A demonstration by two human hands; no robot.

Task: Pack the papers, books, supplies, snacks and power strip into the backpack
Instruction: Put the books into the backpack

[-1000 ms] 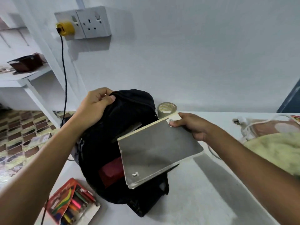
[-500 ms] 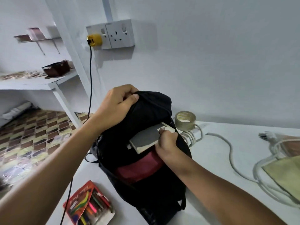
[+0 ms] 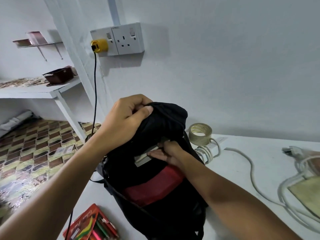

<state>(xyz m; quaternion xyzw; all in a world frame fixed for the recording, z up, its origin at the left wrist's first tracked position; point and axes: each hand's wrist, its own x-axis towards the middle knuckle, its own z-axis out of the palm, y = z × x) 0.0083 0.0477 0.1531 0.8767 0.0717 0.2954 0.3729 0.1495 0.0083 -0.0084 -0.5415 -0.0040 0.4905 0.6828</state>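
Note:
A black backpack [image 3: 164, 210] stands open on the white table [image 3: 233, 172]. My left hand [image 3: 126, 116] grips the bunched top of the bag and holds it up. My right hand [image 3: 170, 152] is in the bag's mouth and holds the top edge of a grey book [image 3: 142, 161], which is mostly sunk inside. In front of the book a red item [image 3: 155, 186] shows inside the bag. Just behind the bag lie a roll of tape [image 3: 200, 134] and a white power strip [image 3: 220, 144] with its coiled cable. An open box of coloured pencils [image 3: 91, 226] lies at the bag's near left.
A loose white cable [image 3: 252, 177] runs across the table to the right, near a yellowish flat item [image 3: 308, 193] at the edge. On the wall, a yellow plug [image 3: 98, 45] sits in a socket [image 3: 128, 38]; its black cord [image 3: 94, 94] hangs left of the bag.
The grey book, held above the bag a second ago, has gone down into the bag with my right hand. My left hand keeps its grip on the bag's top.

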